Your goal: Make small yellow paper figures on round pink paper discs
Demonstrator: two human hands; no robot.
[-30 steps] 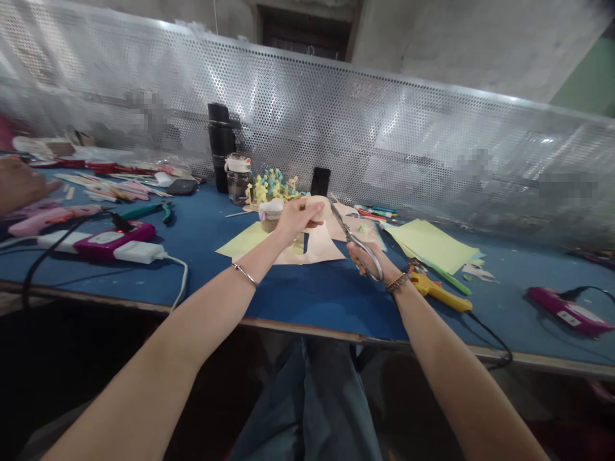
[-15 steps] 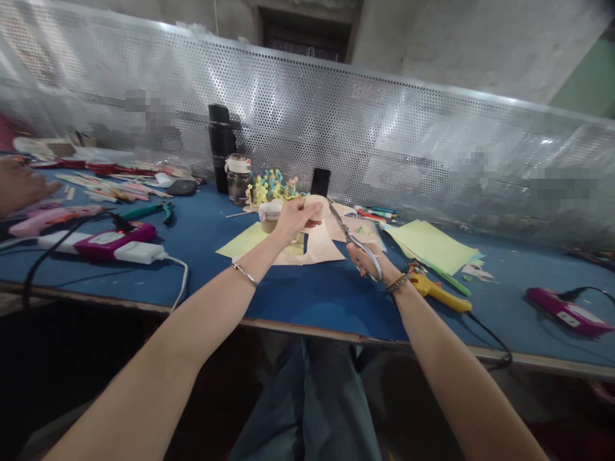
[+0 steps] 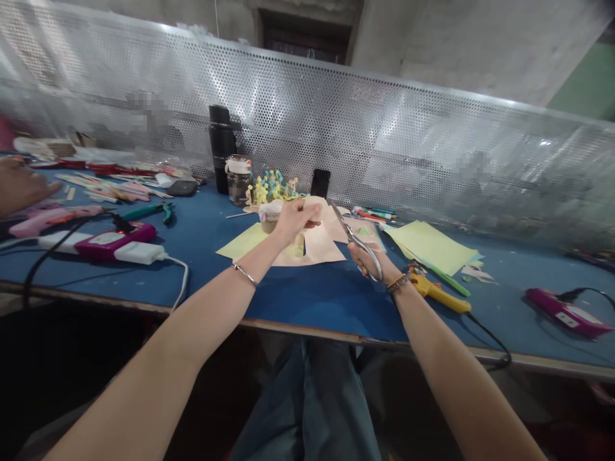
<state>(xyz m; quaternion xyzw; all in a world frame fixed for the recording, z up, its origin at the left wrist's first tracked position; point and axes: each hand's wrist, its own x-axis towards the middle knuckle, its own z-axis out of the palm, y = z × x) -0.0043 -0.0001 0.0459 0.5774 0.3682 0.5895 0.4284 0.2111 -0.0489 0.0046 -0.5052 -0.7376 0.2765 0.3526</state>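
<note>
Scissors (image 3: 351,234) in fingers (image 3: 357,254), bottle lettering (image 3: 221,160) illegible

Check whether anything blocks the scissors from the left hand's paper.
Nothing visible does: the scissors in the right hand lie close beside the pale paper in the left hand; whether they touch is unclear.

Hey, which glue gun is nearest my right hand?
The yellow glue gun, lying by your right hand; the pink glue gun is far off to your left.
</note>
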